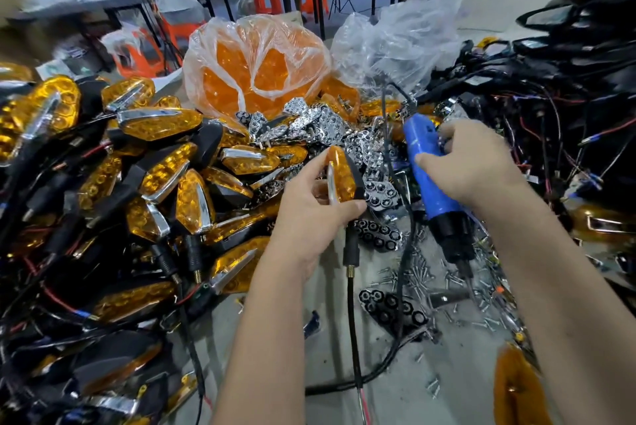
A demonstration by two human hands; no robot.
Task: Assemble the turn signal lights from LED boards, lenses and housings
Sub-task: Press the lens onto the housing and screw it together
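Gripping an upright turn signal — stalk down — left hand; right hand clasps blue screwdriver.

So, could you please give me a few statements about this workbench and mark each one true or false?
1. The left hand holds a turn signal light with an amber lens. True.
2. The right hand grips a red screwdriver. False: the electric screwdriver has a blue body and a black nose.
3. Loose screws lie on the table below the screwdriver's tip. True.
4. The clear bag of amber lenses sits nearest the camera. False: it stands at the far side, behind the chrome reflectors.
5. Finished lights are piled to the person's left. True.
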